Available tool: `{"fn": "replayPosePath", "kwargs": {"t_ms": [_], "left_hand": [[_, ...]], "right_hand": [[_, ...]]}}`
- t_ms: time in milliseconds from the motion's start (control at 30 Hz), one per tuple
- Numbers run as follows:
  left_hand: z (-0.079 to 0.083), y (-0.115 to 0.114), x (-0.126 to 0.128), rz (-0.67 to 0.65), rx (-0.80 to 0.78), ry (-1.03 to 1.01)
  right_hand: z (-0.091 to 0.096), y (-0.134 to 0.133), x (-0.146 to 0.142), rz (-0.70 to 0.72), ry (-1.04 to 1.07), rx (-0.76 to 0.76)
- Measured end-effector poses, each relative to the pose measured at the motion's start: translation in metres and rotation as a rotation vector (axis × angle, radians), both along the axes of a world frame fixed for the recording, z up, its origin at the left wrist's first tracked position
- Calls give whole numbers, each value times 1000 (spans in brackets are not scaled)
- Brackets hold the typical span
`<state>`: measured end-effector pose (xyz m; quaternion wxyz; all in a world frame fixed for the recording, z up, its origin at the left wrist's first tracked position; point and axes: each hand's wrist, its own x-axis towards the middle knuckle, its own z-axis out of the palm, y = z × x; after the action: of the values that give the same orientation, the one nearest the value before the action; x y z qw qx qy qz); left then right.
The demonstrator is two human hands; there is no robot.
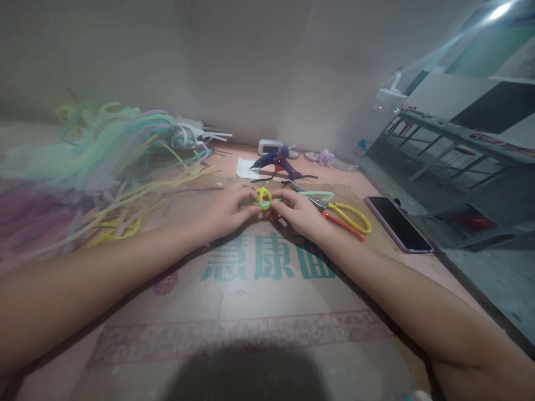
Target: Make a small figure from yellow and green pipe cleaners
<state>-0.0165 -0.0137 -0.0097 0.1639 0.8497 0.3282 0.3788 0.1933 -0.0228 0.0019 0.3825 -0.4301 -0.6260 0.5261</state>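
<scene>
With both our hands together over the printed cardboard point(251, 301), we have a small yellow piece point(263, 195) bent into a loop right between our fingertips. Our left hand point(234, 207) is nearly closed, thumb and fingers pinching the left side of it; our right hand point(298, 211) pinches the other side, its fingers curled in. A bit of green crosses the bottom of the loop, and a pale green strand point(321, 195) shows beyond our right hand, hooked back at its end — we cannot tell whether the two are joined.

Just beside our right hand lies a metal hand tool point(330, 209) with one yellow and one orange handle, partly behind the fingers. Farther to the right of that hand is a phone point(399, 224), dark screen up. Ahead of our hands we see a blue glue gun point(273, 160), its nozzle over a white paper point(246, 168), and a small white device point(270, 146) behind it. Off to the left of our left hand spreads a heap of coloured strands point(129, 133) — much of it blurred.
</scene>
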Motion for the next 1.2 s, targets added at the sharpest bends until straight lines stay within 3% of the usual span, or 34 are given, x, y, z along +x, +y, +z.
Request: {"fn": "replayPosePath", "kwargs": {"t_ms": [533, 1200], "left_hand": [[3, -2, 2, -1, -20, 25], [3, -3, 1, 98, -78, -32]], "right_hand": [[-3, 0, -1, -11, -10, 3], [2, -3, -1, 0, -35, 2]]}}
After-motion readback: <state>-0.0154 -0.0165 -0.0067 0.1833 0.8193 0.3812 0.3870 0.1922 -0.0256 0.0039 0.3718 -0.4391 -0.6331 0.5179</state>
